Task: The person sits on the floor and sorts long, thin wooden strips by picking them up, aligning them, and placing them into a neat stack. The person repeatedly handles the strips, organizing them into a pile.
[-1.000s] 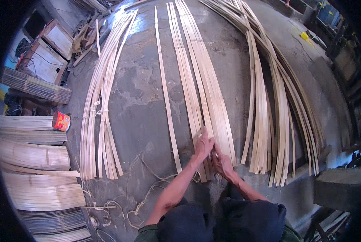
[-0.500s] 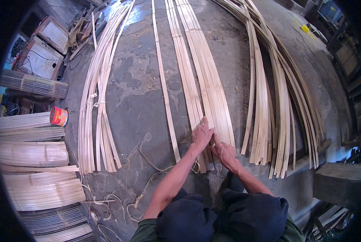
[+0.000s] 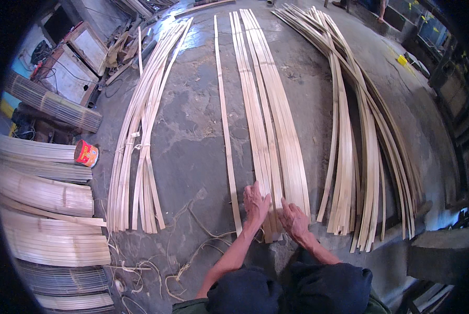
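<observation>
Grey floor [image 3: 184, 172], pale strips [image 3: 281, 120] beneath fingers [image 3: 256, 192]

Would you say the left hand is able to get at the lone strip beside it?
Probably yes: the lone strip lies just left of the left hand, with only a narrow gap of floor seen between them.

Bluish glare lights the dim floor [image 3: 192, 162] at upper left, while fisheye edges curve into black
</observation>
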`<state>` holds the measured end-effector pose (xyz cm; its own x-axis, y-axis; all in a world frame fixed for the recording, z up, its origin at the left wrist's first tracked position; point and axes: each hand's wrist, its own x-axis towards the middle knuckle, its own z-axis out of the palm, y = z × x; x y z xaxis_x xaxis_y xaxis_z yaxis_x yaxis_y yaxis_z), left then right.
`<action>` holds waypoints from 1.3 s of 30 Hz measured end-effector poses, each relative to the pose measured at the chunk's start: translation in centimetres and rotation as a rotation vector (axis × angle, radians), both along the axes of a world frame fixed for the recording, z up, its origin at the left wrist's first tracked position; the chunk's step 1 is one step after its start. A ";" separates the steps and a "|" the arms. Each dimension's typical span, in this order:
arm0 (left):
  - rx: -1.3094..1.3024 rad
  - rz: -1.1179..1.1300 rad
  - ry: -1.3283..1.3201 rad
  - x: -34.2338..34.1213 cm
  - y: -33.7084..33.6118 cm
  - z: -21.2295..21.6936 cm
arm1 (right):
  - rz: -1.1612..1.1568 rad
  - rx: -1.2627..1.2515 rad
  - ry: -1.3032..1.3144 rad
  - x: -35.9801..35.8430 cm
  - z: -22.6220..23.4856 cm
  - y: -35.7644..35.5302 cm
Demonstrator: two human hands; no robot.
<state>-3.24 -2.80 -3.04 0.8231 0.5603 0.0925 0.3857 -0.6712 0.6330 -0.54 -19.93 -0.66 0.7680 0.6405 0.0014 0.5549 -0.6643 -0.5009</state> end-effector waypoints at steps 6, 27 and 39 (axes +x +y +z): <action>-0.031 -0.041 0.170 -0.7 -0.9 0.5 | 0.035 -0.033 -0.025 0.2 0.4 0.4; -0.257 0.326 -0.078 -2.2 7.3 -1.7 | 0.138 0.312 0.046 -2.5 1.2 2.1; -0.336 0.187 -0.448 4.1 -0.5 4.7 | -0.124 0.572 0.751 -4.7 1.1 3.8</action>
<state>0.85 -3.30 1.70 0.6292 0.7509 0.2007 0.1239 -0.3518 0.9278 -5.23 -16.15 0.40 0.7578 0.6099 -0.2321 -0.1023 -0.2402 -0.9653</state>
